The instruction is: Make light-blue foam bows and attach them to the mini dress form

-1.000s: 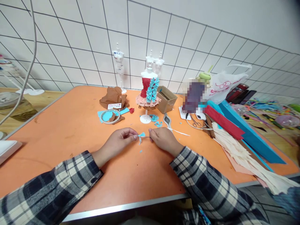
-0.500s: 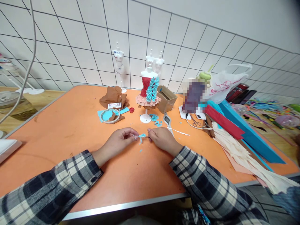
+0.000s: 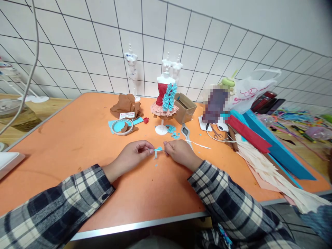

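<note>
My left hand [image 3: 133, 154] is closed, pinching a small pleated piece of light blue crepe paper [image 3: 158, 149] between thumb and forefinger. A narrow end of the paper hangs below the fingertips. My right hand [image 3: 183, 154] is closed around a thin dark tool [image 3: 163, 150], whose tip reaches the paper; its kind is too small to tell. Just beyond the hands stands a mini dress form [image 3: 162, 90] in a red bodice with blue ruffles and a pink frilled skirt. Loose blue paper ruffles [image 3: 171, 129] lie by its base.
A tape roll [image 3: 113, 128] lies on blue paper at left, near crumpled brown paper [image 3: 123, 105]. A cardboard box [image 3: 187, 112], grey-handled tool [image 3: 185, 131] and scissors [image 3: 218, 135] are beyond my right hand. Paper strips [image 3: 255, 157] cover the right side. White dress forms [image 3: 131, 65] stand behind.
Both hands keep the same grip in almost the same place. The whole view has shifted very slightly.
</note>
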A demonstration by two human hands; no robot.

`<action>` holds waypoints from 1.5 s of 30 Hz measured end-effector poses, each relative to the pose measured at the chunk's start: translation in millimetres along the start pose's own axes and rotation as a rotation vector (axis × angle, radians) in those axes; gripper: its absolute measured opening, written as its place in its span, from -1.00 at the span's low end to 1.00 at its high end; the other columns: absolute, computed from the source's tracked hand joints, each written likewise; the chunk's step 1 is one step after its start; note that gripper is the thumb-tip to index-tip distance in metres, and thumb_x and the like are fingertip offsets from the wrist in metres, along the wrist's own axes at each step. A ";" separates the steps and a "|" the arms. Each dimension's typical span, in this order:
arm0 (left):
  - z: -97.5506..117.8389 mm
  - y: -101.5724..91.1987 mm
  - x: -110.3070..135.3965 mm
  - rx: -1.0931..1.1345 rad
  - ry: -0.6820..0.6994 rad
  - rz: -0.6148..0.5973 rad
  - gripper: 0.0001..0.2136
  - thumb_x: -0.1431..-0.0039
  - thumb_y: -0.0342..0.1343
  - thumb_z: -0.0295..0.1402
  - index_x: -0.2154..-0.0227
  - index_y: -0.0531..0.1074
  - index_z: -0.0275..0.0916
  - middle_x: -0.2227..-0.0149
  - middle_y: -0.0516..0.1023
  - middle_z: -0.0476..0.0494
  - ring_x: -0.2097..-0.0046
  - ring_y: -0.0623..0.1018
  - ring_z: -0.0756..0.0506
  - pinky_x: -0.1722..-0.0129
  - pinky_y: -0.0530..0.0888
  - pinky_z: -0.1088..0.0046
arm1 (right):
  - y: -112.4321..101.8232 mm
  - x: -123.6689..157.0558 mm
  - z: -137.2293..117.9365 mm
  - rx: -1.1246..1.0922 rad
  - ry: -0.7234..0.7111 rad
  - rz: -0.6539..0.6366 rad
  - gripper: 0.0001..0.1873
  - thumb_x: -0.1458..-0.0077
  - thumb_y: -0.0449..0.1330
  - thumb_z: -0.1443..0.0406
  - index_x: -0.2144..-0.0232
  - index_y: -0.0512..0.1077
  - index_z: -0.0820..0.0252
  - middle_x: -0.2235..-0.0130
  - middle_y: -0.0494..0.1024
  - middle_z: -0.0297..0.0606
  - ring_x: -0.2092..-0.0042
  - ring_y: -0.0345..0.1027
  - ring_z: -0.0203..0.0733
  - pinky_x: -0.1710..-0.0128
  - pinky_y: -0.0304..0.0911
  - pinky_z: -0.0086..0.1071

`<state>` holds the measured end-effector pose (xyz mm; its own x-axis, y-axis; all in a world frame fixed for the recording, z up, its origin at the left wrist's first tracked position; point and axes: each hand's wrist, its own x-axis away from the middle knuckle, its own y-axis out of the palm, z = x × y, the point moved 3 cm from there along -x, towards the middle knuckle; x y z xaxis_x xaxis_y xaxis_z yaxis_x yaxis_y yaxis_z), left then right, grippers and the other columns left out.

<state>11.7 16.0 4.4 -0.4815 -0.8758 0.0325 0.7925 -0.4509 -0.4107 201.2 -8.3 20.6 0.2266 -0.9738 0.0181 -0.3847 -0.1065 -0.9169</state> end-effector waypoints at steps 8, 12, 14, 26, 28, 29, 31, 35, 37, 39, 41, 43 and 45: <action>0.0 0.7 -0.3 -0.001 -0.007 -0.010 -0.72 -0.05 0.14 -0.13 0.33 0.50 -0.25 0.31 0.61 -0.13 0.27 0.54 -0.13 0.23 0.43 0.37 | -0.6 0.1 -1.8 -0.004 0.009 0.013 -0.41 -0.32 -0.19 0.15 0.59 0.45 0.18 0.49 0.52 -0.30 0.41 0.30 -0.27 0.38 -0.05 -0.39; -0.4 1.6 -0.7 0.006 0.000 -0.010 -0.73 -0.05 0.15 -0.14 0.33 0.50 -0.25 0.30 0.62 -0.14 0.25 0.55 -0.14 0.22 0.44 0.36 | -1.5 0.7 -2.9 0.025 0.006 -0.006 -0.42 -0.32 -0.19 0.15 0.59 0.45 0.18 0.49 0.52 -0.30 0.42 0.29 -0.27 0.40 -0.06 -0.39; -0.2 1.7 -0.9 0.005 0.010 -0.010 -0.73 -0.05 0.16 -0.14 0.33 0.50 -0.25 0.30 0.62 -0.13 0.26 0.56 -0.14 0.22 0.44 0.36 | -2.6 1.1 -3.4 0.052 0.009 -0.010 -0.41 -0.32 -0.19 0.14 0.59 0.45 0.18 0.49 0.52 -0.29 0.42 0.28 -0.27 0.41 -0.07 -0.39; 0.5 0.7 0.6 -0.013 0.028 -0.005 -0.73 -0.06 0.14 -0.14 0.33 0.51 -0.25 0.30 0.62 -0.14 0.25 0.55 -0.14 0.22 0.44 0.37 | -4.4 3.0 -5.2 0.126 -0.026 -0.078 -0.44 -0.31 -0.18 0.16 0.53 0.49 0.18 0.43 0.56 -0.26 0.40 0.31 -0.26 0.44 -0.09 -0.38; 1.2 -0.1 0.7 -0.022 0.013 0.013 -0.72 -0.06 0.13 -0.12 0.32 0.51 -0.25 0.30 0.62 -0.13 0.26 0.55 -0.13 0.24 0.44 0.38 | -5.5 3.4 -2.3 0.133 -0.019 -0.080 -0.44 -0.31 -0.18 0.14 0.52 0.49 0.18 0.39 0.58 -0.24 0.36 0.34 -0.25 0.43 -0.08 -0.38; 1.7 -0.8 0.6 -0.029 0.005 0.024 -0.70 -0.06 0.13 -0.11 0.32 0.52 -0.25 0.30 0.62 -0.13 0.27 0.54 -0.13 0.25 0.43 0.39 | -6.9 3.3 0.1 0.135 0.010 -0.065 -0.42 -0.31 -0.20 0.11 0.50 0.50 0.18 0.36 0.58 -0.22 0.33 0.36 -0.23 0.42 -0.07 -0.38; 2.8 -2.3 0.3 -0.040 -0.005 0.050 -0.69 -0.06 0.13 -0.09 0.32 0.52 -0.25 0.33 0.61 -0.12 0.30 0.54 -0.11 0.29 0.42 0.42 | -10.5 3.0 6.5 0.110 0.109 -0.017 -0.35 -0.31 -0.26 0.00 0.43 0.51 0.16 0.30 0.59 -0.19 0.27 0.39 -0.19 0.41 -0.03 -0.39; 4.8 -4.5 0.4 -0.061 -0.009 0.084 -0.68 -0.06 0.12 -0.08 0.34 0.54 -0.24 0.39 0.61 -0.09 0.36 0.52 -0.10 0.34 0.41 0.44 | -12.6 1.4 16.4 0.033 0.246 0.032 -0.44 -0.23 -0.14 -0.11 0.22 0.49 0.07 0.22 0.59 -0.23 0.21 0.42 -0.12 0.39 0.06 -0.39; 4.7 -4.9 0.8 -0.062 -0.004 0.085 -0.69 -0.06 0.12 -0.08 0.34 0.55 -0.24 0.39 0.61 -0.09 0.36 0.53 -0.10 0.34 0.42 0.45 | -11.2 0.4 16.0 0.039 0.224 0.043 -0.60 -0.24 -0.04 0.00 0.12 0.47 0.01 0.17 0.59 -0.26 0.17 0.43 -0.11 0.35 0.10 -0.38; 3.7 -5.4 1.1 -0.055 0.008 0.086 -0.69 -0.06 0.12 -0.08 0.34 0.55 -0.23 0.38 0.62 -0.10 0.35 0.54 -0.11 0.35 0.42 0.45 | -9.6 0.5 12.9 0.077 0.190 0.039 -0.65 -0.27 -0.05 0.09 0.11 0.47 0.00 0.15 0.59 -0.24 0.14 0.43 -0.11 0.31 0.14 -0.37; 2.2 -6.0 1.2 -0.050 0.018 0.085 -0.70 -0.07 0.13 -0.09 0.34 0.55 -0.23 0.37 0.62 -0.10 0.34 0.54 -0.11 0.35 0.42 0.45 | -9.4 2.4 9.6 0.169 0.206 0.023 -0.62 -0.27 -0.05 0.07 0.17 0.49 0.07 0.21 0.60 -0.16 0.17 0.45 -0.07 0.31 0.16 -0.35; 1.0 -6.5 1.0 -0.052 0.022 0.084 -0.70 -0.07 0.13 -0.09 0.34 0.55 -0.23 0.37 0.62 -0.09 0.34 0.54 -0.11 0.34 0.42 0.45 | -12.2 5.6 6.4 0.269 0.236 0.041 -0.58 -0.22 0.00 -0.01 0.12 0.46 0.11 0.22 0.59 -0.10 0.20 0.46 -0.03 0.33 0.17 -0.33; 0.7 -6.7 0.8 -0.054 0.024 0.083 -0.71 -0.07 0.13 -0.10 0.34 0.55 -0.23 0.37 0.62 -0.09 0.34 0.54 -0.11 0.34 0.42 0.45 | -15.6 8.4 2.9 0.295 0.214 0.080 -0.50 -0.22 -0.01 -0.05 -0.06 0.34 0.05 0.19 0.57 -0.11 0.21 0.46 -0.03 0.34 0.18 -0.33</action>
<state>6.3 18.2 7.7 -0.4243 -0.9052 -0.0249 0.8088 -0.3665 -0.4599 211.8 -14.3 33.9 0.0024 -1.0000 -0.0038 -0.1116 0.0036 -0.9937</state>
